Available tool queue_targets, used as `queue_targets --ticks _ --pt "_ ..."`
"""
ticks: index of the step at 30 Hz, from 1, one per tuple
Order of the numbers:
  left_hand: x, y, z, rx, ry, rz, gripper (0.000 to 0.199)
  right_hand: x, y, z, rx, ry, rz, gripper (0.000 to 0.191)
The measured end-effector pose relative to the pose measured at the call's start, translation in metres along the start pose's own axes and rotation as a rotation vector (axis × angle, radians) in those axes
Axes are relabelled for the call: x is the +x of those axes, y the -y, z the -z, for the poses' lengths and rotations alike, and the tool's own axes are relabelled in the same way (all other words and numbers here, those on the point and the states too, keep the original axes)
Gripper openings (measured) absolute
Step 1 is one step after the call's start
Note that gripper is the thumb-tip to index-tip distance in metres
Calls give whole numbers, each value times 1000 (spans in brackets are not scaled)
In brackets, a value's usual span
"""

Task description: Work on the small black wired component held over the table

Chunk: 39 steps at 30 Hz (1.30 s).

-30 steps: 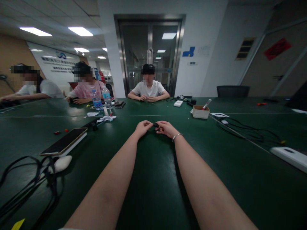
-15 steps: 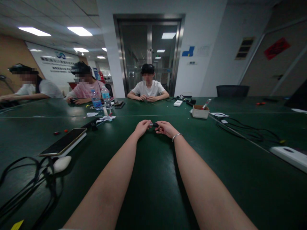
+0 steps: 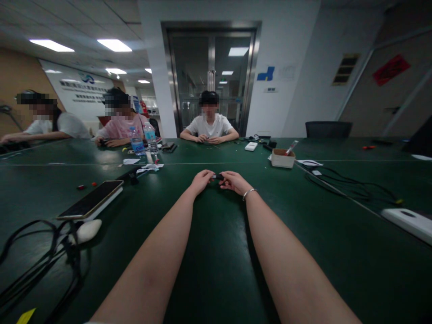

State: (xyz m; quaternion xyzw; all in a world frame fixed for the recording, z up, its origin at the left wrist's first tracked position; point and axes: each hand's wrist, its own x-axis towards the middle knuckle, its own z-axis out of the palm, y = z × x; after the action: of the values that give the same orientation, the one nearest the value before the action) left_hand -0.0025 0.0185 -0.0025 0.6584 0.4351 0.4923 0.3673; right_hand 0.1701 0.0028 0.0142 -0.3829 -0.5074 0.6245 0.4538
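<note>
Above the dark green table (image 3: 219, 252), both of my arms reach forward and the hands meet near its middle. My left hand (image 3: 202, 181) is closed, its thumb and fingertips pinching the silvery left end of a small black-and-silver object (image 3: 218, 177). On the black right end, my right hand (image 3: 234, 182) has a pinch grip, with its lower fingers curled loosely below. A silver bracelet (image 3: 249, 194) circles my right wrist. The object is short and mostly covered by fingers, so I cannot make out its kind.
To the left lie a phone (image 3: 92, 199) on a white block, a white mouse-shaped item (image 3: 88, 231) and black cables (image 3: 40, 265). Two water bottles (image 3: 137, 143) stand beyond. A small box (image 3: 282, 158), more cables (image 3: 351, 182) and a white device (image 3: 408, 222) are right. Several people sit opposite.
The whole view has shifted very slightly right and down. Both hands keep their pinch on the small object, with hardly any visible movement.
</note>
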Motion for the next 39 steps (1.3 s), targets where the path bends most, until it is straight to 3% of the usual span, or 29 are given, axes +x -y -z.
queue_targets --ticks 17,22,31,39 --pt "-3 -6 0 -36 8 1 16 -1 1 0 15 7 6 7" --pt "-3 -8 2 -13 19 68 21 -2 1 0 5 17 1 7" --pt "2 0 1 1 17 26 21 -1 1 0 1 6 -3 8" --pt "-3 -8 0 5 22 63 23 -1 1 0 -7 20 1 7"
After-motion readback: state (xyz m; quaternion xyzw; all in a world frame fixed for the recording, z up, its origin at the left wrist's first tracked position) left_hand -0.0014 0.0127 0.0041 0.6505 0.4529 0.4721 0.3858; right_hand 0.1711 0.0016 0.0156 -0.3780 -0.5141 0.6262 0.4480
